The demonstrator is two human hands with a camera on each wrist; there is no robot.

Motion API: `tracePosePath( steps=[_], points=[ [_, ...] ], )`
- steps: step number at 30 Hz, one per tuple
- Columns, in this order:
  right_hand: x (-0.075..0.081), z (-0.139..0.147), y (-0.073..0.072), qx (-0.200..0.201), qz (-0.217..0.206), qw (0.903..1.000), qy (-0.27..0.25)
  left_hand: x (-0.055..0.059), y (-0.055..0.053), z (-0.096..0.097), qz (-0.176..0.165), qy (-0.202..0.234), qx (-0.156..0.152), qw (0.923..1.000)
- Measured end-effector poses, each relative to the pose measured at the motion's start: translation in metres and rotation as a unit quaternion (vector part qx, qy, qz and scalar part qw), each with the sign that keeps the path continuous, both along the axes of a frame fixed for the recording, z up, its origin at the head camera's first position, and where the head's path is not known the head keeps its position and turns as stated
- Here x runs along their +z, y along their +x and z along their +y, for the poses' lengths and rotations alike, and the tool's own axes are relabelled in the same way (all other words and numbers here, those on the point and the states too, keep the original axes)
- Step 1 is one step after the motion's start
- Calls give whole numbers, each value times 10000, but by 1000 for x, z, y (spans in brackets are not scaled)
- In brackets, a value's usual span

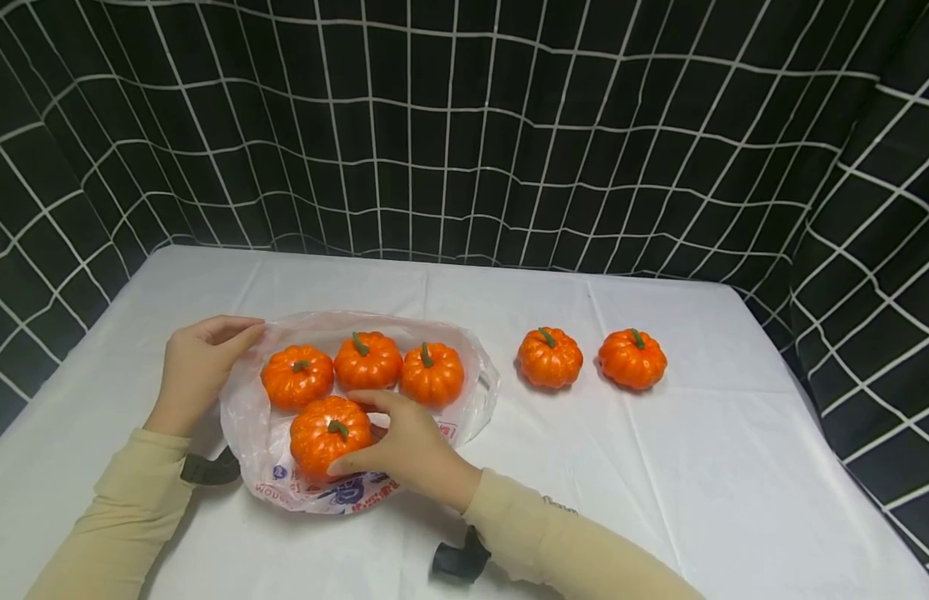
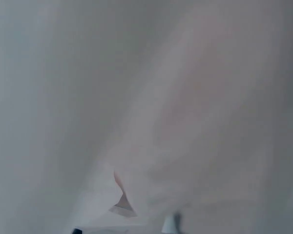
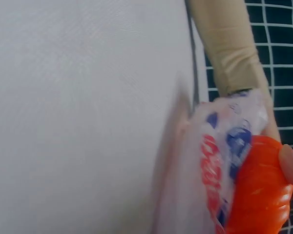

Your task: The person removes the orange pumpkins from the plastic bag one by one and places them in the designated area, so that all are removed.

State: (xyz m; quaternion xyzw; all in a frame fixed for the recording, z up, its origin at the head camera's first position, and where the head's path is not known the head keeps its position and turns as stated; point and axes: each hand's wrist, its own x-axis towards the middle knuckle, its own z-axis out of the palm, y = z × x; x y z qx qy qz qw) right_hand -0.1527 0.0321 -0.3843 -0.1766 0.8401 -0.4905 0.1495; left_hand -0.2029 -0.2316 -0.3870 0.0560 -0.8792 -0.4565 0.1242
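A translucent plastic bag with red and blue print lies spread on the table, mouth upward. Inside its rim sit three orange toy pumpkins, a left one, a middle one and a right one. My right hand grips a fourth, nearer pumpkin between thumb and fingers, over the bag's front part. In the right wrist view the thumb presses that pumpkin beside the printed plastic. At the bag's left edge, my left hand pinches the rim. The left wrist view is mostly blurred pale plastic.
Two more pumpkins, one and another, stand on the white-covered table right of the bag. A black curtain with a white grid rises behind the table and at both sides.
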Motion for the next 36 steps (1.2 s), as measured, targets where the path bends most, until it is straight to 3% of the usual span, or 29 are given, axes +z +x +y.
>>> tracePosePath(
  steps=[10,21,36],
  points=[
    [13,37,1,-326,-140,9970,-681,1,0,2,-82,-57,11,9999],
    [26,92,8,-906,34,9929,-768,3,1,4,-109,-36,29,9999],
    [36,148,20,-1504,270,9875,-392,0,1,4,-57,-16,7,10000]
  ],
)
